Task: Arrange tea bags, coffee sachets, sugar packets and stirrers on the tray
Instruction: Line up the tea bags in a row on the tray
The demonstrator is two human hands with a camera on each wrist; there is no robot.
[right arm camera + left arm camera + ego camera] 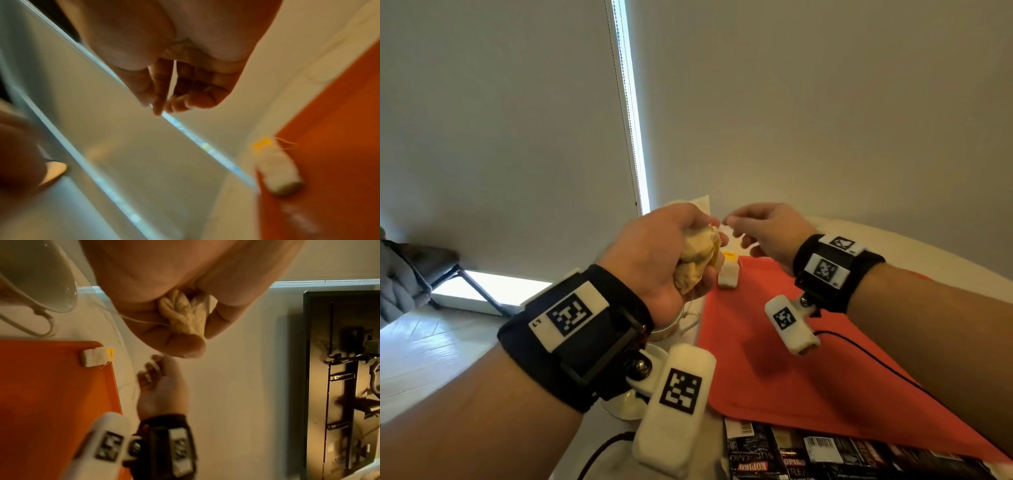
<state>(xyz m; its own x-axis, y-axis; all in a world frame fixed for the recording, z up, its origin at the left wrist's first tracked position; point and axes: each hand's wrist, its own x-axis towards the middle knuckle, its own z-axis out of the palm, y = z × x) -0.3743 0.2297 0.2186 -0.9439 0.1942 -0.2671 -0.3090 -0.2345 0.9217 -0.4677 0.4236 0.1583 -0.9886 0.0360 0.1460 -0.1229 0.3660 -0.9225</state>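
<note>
Left hand (667,253) fingers curled tight round a bunch of tea bags (697,258), raised beside the tray's (774,363) far corner; right hand (767,233) pinches fingertips together, seemingly on a string, can't confirm. Looks like the tea-bag step: one tea bag (727,275) already lies at that corner. Next: separate one from the bunch without tangling and lay it beside the placed one.

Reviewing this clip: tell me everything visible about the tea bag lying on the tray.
The tea bag is a small white, paper-looking pouch, folded into a plump oblong. A yellow tag and thin string sit at its far end. It lies flat near the far left corner of the orange tray, alone; neither hand touches it. The right wrist view shows it only blurred.
</note>
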